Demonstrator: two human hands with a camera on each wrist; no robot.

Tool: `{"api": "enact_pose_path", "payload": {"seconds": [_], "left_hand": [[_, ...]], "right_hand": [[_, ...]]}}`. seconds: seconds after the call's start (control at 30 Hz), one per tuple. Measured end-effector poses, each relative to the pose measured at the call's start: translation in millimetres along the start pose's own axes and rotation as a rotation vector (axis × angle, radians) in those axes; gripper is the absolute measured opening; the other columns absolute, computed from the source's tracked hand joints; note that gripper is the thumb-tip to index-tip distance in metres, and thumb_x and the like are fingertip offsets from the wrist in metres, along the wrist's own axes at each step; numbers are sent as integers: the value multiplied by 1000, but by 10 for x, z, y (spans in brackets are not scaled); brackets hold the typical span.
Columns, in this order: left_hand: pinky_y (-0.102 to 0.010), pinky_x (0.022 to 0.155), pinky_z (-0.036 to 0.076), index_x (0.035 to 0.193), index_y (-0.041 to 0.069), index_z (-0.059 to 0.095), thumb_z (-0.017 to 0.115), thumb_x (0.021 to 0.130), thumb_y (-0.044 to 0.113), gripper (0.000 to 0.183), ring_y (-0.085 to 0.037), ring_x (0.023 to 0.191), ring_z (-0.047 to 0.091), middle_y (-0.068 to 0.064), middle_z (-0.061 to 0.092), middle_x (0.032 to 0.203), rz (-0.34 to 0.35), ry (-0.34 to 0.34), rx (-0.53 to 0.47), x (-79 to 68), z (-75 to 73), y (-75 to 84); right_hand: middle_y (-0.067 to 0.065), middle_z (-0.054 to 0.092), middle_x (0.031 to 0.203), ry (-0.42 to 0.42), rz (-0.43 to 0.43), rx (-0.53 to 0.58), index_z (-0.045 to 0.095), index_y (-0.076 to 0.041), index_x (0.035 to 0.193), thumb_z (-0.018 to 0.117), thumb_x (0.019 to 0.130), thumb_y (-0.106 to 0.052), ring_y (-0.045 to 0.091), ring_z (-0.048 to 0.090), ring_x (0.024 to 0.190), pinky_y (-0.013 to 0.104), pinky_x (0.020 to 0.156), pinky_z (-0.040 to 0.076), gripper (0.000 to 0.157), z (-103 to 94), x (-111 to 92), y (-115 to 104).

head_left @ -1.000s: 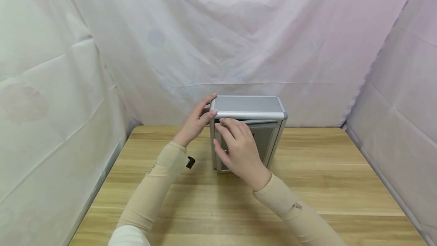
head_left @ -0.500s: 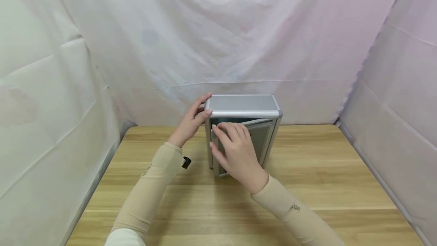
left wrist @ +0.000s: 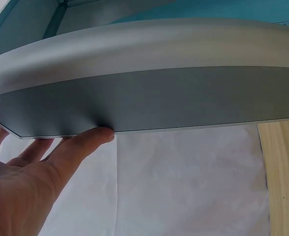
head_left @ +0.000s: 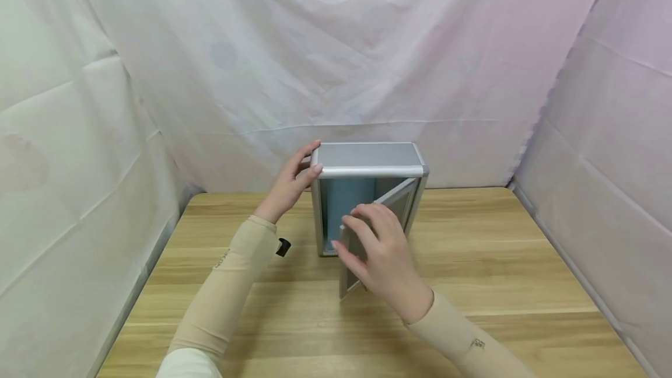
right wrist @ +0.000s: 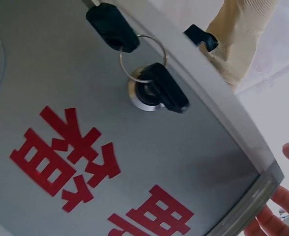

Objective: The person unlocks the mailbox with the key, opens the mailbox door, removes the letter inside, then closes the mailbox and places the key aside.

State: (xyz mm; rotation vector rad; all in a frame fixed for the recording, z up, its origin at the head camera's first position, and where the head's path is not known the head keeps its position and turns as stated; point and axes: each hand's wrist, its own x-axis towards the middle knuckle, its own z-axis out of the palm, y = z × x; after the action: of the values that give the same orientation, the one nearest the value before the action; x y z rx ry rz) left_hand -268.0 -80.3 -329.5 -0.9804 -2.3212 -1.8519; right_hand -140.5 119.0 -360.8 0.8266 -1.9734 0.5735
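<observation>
A silver-grey lockable metal box (head_left: 370, 155) stands upright on the wooden table in the head view. Its hinged door (head_left: 401, 200) is swung partway out from the left, baring a light blue interior (head_left: 349, 197). My left hand (head_left: 286, 185) holds the box's upper left corner, thumb at the front and fingers toward the back. My right hand (head_left: 385, 249) has its fingers curled round the door's free upper edge. In the right wrist view, the door's outer face carries red characters (right wrist: 75, 140), a lock (right wrist: 147, 105) and two black-headed keys (right wrist: 166, 88) on a ring.
The wooden table (head_left: 499, 249) spreads round the box. A pale cloth backdrop (head_left: 315, 63) hangs behind it, and cloth walls stand at both sides. A small black piece (head_left: 284, 247) sticks out at the left wrist.
The door has swung farther out toward the person, moved by my right hand, and the blue interior has come into view. My left hand stays at the box's corner.
</observation>
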Motion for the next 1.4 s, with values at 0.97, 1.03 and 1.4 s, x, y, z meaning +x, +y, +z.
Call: {"api": "enact_pose_path", "payload": {"seconds": [0.97, 1.03, 1.4], "left_hand": [[-50, 90, 47, 151, 18, 32, 52, 99, 18, 56, -33, 130, 39, -15, 29, 150, -30, 0, -37, 27, -13, -38], [-50, 90, 47, 151, 18, 32, 52, 99, 18, 56, -33, 130, 39, -15, 29, 149, -30, -1, -40, 24, -14, -38], [-50, 90, 46, 151, 20, 31, 51, 100, 19, 55, -32, 132, 38, -12, 26, 152, -33, -9, -35, 22, -8, -43]], "right_hand": [[27, 62, 93, 407, 76, -36, 66, 12, 84, 60, 92, -11, 39, 63, 85, 19, 85, 48, 25, -865, -465, 270], [26, 63, 93, 409, 112, -50, 68, 11, 85, 62, 91, -10, 36, 64, 85, 18, 84, 47, 23, -912, -502, 321], [24, 65, 95, 378, 242, -116, 71, 10, 94, 70, 82, 3, 26, 64, 85, 12, 82, 45, 15, -1076, -640, 546]]}}
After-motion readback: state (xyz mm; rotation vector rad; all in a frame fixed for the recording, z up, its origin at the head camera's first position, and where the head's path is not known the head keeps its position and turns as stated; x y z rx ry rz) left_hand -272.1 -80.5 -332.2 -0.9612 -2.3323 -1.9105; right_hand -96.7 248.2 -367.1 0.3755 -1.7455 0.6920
